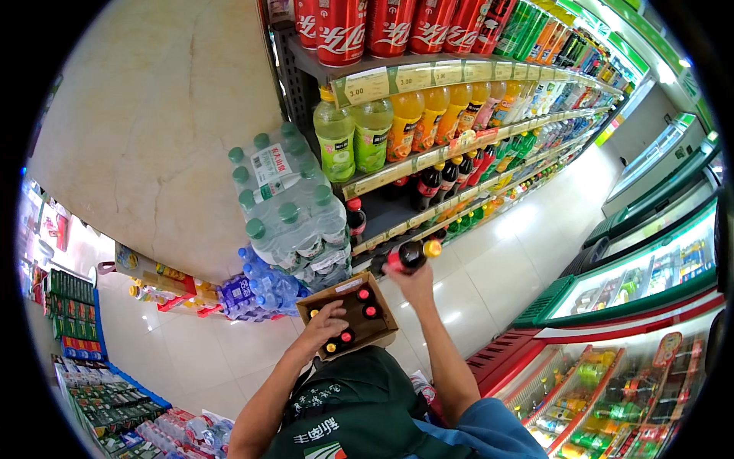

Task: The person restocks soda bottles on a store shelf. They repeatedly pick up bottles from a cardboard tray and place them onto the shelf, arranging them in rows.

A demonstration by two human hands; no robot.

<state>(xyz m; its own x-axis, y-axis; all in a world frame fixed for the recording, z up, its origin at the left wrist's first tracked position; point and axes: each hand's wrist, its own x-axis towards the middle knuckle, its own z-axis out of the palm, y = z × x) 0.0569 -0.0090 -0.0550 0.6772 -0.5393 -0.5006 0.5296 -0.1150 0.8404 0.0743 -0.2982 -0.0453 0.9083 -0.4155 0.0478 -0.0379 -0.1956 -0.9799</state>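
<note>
My right hand [414, 282] grips a dark cola bottle [410, 256] with a yellow cap, tilted, beside the lower shelves. In front of my body is an open cardboard box [383, 333]. Inside it stand several dark bottles, such as a red-capped bottle [370, 311] at its right and a yellow-capped bottle [331, 347] near its front left. Over the box's left side is my left hand [324, 328], fingers spread and slightly bent, with no bottle visibly held. It partly covers another yellow-capped bottle [313, 313]; whether it touches that one, I cannot tell.
Drink shelves [413, 158] run away to the right, with cola bottles [438, 183] on a lower level. Shrink-wrapped water bottles [287, 195] are stacked by a pale pillar [166, 115]. Display freezers [636, 269] line the aisle's right side. Tiled floor [493, 252] lies between.
</note>
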